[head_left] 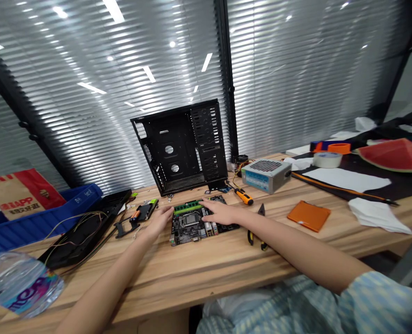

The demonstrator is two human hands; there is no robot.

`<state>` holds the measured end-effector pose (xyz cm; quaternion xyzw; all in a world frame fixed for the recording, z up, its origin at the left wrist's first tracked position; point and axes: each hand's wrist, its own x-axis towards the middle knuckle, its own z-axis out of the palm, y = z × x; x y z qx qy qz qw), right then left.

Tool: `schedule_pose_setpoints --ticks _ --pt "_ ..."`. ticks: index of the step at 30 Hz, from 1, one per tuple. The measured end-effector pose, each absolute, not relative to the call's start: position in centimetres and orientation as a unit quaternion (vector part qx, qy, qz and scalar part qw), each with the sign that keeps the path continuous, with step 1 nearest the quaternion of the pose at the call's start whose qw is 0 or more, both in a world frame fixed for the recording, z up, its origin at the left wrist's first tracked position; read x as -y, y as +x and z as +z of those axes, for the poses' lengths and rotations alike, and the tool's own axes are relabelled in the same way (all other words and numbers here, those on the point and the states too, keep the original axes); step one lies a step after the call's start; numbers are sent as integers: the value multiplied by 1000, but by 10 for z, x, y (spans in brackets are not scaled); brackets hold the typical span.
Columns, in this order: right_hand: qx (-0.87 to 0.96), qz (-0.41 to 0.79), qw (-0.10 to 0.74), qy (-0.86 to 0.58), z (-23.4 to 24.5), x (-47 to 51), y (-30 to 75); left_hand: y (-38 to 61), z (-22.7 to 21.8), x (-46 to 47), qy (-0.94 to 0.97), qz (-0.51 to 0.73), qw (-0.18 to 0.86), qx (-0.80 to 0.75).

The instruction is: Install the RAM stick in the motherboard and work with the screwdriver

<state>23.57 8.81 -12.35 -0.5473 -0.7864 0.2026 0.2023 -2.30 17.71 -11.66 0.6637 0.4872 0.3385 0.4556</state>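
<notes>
A dark motherboard lies flat on the wooden table in front of me. Its square metal processor socket faces up, and green memory sticks run along its far side. At the board's left edge is my left hand, its fingers held together against the corner by the memory sticks. My right hand reaches over the board's right part with fingers and thumb apart. Its fingertips are near the right end of the memory sticks; whether they press on anything is too small to tell.
Behind the board stands an open black computer case. To the right are a power supply, an orange-handled screwdriver, pliers and an orange pouch. Leftward are a blue bin, a black panel and a water bottle.
</notes>
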Motion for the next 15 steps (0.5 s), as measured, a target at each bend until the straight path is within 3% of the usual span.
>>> schedule_pose_setpoints --ticks 15 --pt "790 184 225 -540 -122 -87 233 -22 -113 -173 667 331 457 -486"
